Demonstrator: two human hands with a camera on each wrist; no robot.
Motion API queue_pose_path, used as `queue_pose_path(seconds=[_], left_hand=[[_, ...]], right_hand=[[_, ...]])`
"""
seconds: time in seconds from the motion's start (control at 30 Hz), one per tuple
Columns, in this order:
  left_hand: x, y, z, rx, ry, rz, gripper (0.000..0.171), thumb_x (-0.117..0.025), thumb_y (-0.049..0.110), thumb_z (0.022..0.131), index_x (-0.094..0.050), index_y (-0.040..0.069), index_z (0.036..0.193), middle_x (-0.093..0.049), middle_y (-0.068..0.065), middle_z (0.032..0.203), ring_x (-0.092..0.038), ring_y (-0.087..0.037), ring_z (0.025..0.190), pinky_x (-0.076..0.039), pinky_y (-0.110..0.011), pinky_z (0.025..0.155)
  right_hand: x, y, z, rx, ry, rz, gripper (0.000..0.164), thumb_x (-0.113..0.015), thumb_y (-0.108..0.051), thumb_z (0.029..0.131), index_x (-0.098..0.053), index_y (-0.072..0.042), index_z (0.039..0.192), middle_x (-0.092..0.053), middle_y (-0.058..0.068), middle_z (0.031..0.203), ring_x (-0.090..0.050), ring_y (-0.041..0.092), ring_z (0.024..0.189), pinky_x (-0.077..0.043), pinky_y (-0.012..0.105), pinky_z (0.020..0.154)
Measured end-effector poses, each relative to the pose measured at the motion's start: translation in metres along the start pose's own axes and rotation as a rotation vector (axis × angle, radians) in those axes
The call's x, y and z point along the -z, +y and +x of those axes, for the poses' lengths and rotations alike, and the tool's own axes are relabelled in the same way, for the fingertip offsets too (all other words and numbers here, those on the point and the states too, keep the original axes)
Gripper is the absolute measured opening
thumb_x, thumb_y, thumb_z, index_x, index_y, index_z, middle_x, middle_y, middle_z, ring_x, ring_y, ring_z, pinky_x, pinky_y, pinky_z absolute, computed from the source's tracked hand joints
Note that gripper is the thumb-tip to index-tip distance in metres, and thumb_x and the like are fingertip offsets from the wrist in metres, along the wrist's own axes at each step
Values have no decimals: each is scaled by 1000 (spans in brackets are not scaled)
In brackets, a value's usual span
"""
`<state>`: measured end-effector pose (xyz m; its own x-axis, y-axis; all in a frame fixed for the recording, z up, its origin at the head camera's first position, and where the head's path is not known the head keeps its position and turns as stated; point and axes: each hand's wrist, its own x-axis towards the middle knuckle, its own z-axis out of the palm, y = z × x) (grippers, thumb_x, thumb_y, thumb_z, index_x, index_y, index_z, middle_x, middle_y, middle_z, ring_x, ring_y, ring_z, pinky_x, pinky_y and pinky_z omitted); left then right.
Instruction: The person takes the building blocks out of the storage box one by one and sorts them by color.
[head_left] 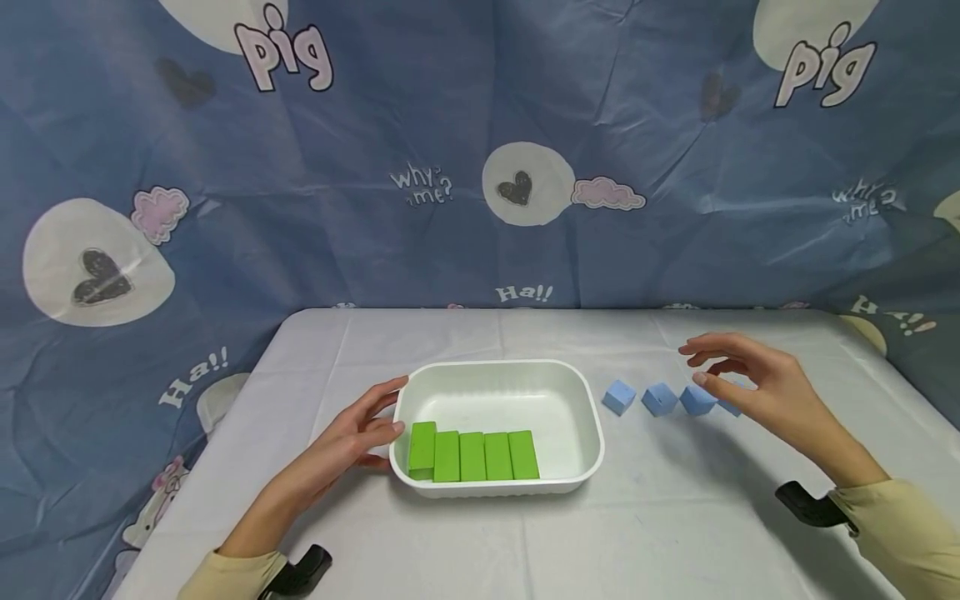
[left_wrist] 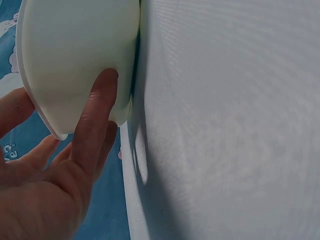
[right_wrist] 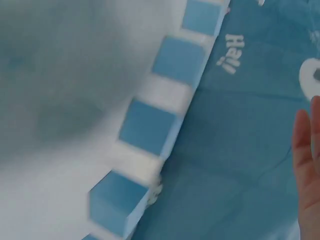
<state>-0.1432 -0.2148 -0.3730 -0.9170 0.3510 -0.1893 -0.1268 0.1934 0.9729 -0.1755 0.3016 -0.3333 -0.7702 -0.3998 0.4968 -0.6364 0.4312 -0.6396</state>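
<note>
A white tray (head_left: 495, 387) lies on the table with several green blocks (head_left: 472, 457) in a row along its near side. My left hand (head_left: 347, 442) is at the tray's left end, fingers spread and touching the rim and outer wall. In the left wrist view, a fairly straight finger (left_wrist: 102, 102) rests against that wall. To the right of the tray stands a row of several blue cubes (head_left: 660, 399). Above its right end hovers my right hand (head_left: 765, 392), fingers loosely bent, nothing held, partly hiding the rightmost cube. Blue cubes (right_wrist: 147, 127) also line the right wrist view.
A white cloth (head_left: 585, 550) covers the table. Behind it hangs a blue printed curtain (head_left: 420, 250), which also drapes down at the left. Black wrist straps with cameras (head_left: 813, 504) sit at both cuffs.
</note>
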Motion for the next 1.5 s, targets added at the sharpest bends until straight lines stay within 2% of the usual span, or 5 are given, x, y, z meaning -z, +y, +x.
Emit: queue_pose_path(seconds=[0.4, 0.57, 1.03, 1.3, 1.5], left_hand=[[0, 0, 1, 9, 13, -2, 60, -61, 21, 99, -33, 31, 151, -35, -2, 154, -52, -28, 124, -53, -45, 81], [0, -1, 1, -7, 4, 10, 62, -61, 21, 99, -31, 27, 153, -33, -6, 155, -52, -30, 123, -53, -45, 79], [0, -2, 1, -18, 1, -1, 62, -60, 21, 99, -31, 28, 153, -32, -5, 156, -52, -31, 124, -53, -45, 79], [-1, 0, 1, -20, 1, 3, 62, -61, 22, 99, -31, 26, 153, -32, -5, 156, -51, -31, 125, -53, -45, 78], [-2, 0, 1, -20, 5, 6, 62, -61, 21, 99, -31, 26, 153, -32, -6, 156, -50, -32, 126, -54, -45, 78]], right_hand=[[-34, -71, 23, 226, -138, 53, 51, -74, 18, 74, -64, -2, 120, -67, 5, 111, -62, 15, 97, -50, 27, 79], [-48, -73, 29, 236, -184, 90, 53, -78, 12, 75, -64, -5, 123, -66, 3, 113, -63, 16, 97, -51, 29, 78], [-100, -61, 50, 142, -466, 207, 46, -74, -13, 90, -57, -21, 132, -59, -4, 127, -59, 15, 107, -51, 35, 89], [-122, -54, 58, 17, -620, 401, 54, -78, -7, 85, -54, -16, 134, -54, 13, 131, -51, 35, 119, -49, 42, 95], [-138, -55, 66, -83, -745, 285, 60, -80, -1, 80, -55, -19, 132, -55, 6, 132, -51, 24, 122, -49, 35, 94]])
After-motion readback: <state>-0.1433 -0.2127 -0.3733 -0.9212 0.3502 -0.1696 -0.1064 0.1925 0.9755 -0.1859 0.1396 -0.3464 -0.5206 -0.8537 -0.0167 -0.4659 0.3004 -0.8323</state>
